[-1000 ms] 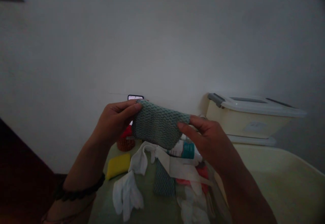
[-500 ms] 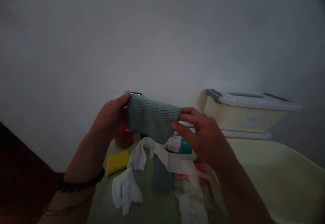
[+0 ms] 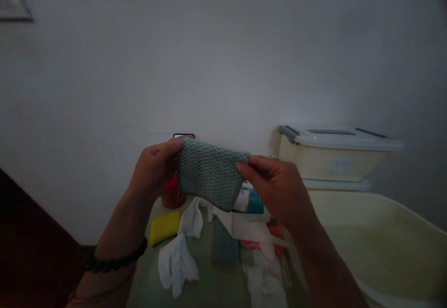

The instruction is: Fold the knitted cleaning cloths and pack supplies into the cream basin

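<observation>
Plain grey wall (image 3: 223,56) rose behind | we pinched a pale-green, rectangular textured cloth (image 3: 211,173), left hand (image 3: 152,166) and right hand (image 3: 281,184) at opposite ends | its long axis ran left-right above the greenish tabletop (image 3: 206,291).

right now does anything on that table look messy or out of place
Nothing looks spilled or damaged. The oddest spot is the loose heap on the table: a white glove lies crumpled at left, and a pale strip lies slanted across a folded grey-green cloth.
</observation>
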The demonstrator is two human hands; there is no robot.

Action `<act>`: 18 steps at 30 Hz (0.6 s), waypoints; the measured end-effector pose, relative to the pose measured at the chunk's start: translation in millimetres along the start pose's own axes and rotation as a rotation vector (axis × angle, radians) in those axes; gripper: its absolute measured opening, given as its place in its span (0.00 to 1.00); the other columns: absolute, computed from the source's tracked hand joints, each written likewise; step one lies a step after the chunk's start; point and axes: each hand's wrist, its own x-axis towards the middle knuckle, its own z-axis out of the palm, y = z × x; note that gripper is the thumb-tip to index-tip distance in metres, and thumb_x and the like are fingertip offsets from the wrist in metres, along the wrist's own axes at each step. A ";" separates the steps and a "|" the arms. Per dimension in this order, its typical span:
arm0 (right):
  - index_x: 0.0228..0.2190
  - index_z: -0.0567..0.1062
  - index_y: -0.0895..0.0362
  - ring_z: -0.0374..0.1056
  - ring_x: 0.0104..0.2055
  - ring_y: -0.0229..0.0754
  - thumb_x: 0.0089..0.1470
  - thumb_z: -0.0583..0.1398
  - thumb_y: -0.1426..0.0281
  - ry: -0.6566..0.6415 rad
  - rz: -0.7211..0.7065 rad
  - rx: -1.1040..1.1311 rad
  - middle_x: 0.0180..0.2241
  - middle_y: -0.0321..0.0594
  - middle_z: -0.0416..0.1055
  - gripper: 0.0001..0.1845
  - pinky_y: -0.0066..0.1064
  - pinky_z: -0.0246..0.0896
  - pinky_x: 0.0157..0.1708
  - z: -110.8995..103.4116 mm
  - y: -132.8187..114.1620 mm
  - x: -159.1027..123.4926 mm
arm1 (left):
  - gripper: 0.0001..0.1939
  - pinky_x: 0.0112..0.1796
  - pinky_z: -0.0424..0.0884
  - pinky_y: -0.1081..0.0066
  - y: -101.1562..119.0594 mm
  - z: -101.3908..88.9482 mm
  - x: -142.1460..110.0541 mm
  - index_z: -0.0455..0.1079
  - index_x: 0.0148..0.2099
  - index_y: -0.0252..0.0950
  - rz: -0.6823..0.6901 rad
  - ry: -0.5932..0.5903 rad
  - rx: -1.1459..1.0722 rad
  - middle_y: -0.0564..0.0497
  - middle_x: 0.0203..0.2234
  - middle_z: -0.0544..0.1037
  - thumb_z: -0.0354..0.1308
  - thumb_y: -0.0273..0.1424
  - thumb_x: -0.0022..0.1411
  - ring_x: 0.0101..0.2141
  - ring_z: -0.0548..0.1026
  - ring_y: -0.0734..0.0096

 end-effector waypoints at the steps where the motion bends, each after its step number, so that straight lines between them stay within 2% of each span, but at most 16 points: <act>1: 0.25 0.75 0.59 0.67 0.29 0.36 0.52 0.58 0.68 0.009 0.001 0.044 0.24 0.33 0.71 0.08 0.28 0.62 0.32 0.6 0.6 0.6 | 0.06 0.34 0.69 0.73 0.4 -0.9 -0.2 0.77 0.30 0.32 0.016 -0.017 0.012 0.51 0.26 0.77 0.60 0.28 0.50 0.31 0.74 0.70; 4: 0.33 0.76 0.58 0.71 0.37 0.39 0.51 0.59 0.70 0.005 0.006 0.197 0.31 0.36 0.75 0.07 0.32 0.65 0.39 1.6 2.9 1.4 | 0.06 0.37 0.69 0.72 1.1 -3.7 -0.1 0.77 0.32 0.33 0.016 -0.079 0.034 0.50 0.29 0.78 0.60 0.28 0.50 0.34 0.74 0.69; 6: 0.34 0.76 0.57 0.71 0.38 0.40 0.50 0.60 0.70 0.003 0.006 0.243 0.33 0.37 0.76 0.09 0.33 0.66 0.41 1.9 4.6 1.1 | 0.06 0.38 0.68 0.71 0.3 -6.2 1.1 0.76 0.32 0.33 -0.003 -0.116 0.056 0.49 0.29 0.78 0.61 0.28 0.50 0.33 0.73 0.69; 9: 0.35 0.76 0.58 0.71 0.37 0.40 0.49 0.61 0.69 -0.013 -0.009 0.196 0.33 0.38 0.76 0.09 0.34 0.67 0.40 2.7 6.2 0.6 | 0.05 0.33 0.69 0.71 -3.1 -11.4 3.9 0.75 0.31 0.33 -0.083 -0.172 0.131 0.49 0.27 0.77 0.61 0.29 0.51 0.29 0.73 0.70; 12: 0.35 0.77 0.58 0.71 0.36 0.40 0.50 0.60 0.69 -0.093 -0.016 0.120 0.33 0.39 0.76 0.10 0.34 0.66 0.38 3.5 4.7 1.3 | 0.07 0.31 0.69 0.72 -6.0 -16.9 5.7 0.75 0.32 0.33 -0.180 -0.221 0.173 0.49 0.25 0.78 0.62 0.32 0.51 0.26 0.73 0.70; 15: 0.34 0.78 0.57 0.70 0.35 0.39 0.53 0.58 0.67 -0.135 -0.032 0.107 0.31 0.37 0.76 0.11 0.32 0.66 0.37 3.4 1.6 3.0 | 0.13 0.31 0.71 0.71 -5.5 -19.3 5.7 0.75 0.27 0.31 -0.251 -0.218 0.101 0.48 0.22 0.78 0.61 0.37 0.52 0.25 0.73 0.70; 18: 0.32 0.79 0.56 0.71 0.36 0.39 0.55 0.55 0.64 -0.079 -0.025 0.135 0.29 0.35 0.77 0.14 0.33 0.65 0.39 2.7 0.9 4.2 | 0.13 0.28 0.71 0.74 -1.4 -17.5 3.6 0.75 0.23 0.30 -0.282 -0.175 0.044 0.50 0.18 0.77 0.63 0.37 0.50 0.22 0.72 0.72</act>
